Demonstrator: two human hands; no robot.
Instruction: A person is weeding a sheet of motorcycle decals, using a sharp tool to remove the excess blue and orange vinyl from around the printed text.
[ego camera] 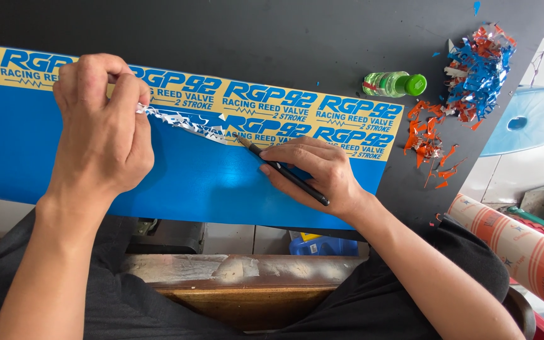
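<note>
1. A long blue vinyl sticker sheet (177, 176) is seen laid across a dark bench (284, 38), its near edge overhanging toward the person's lap; rows of blue lettering on a tan backing run along its far edge.

2. The left hand (102, 126) is closed in a pinch on a thin strip of waste vinyl (184, 121), which is drawn up off the sheet in a ragged, curling ribbon.

3. The right hand (316, 173) is pressed flat on the sheet with a slim black craft knife (284, 173) gripped under the fingers, its tip set at the point where the strip leaves the backing.

4. The strip is judged very light, limp and easily torn; it is best held close to the peel line, low and near the sheet.

5. The sheet itself is judged thin, flexible and slick, likely to crease if lifted by one corner; it is best held down flat near the cut.

6. A small green bottle (395, 83) and heaps of orange and blue vinyl scraps (467, 82) are seen at the bench's far right.
</note>
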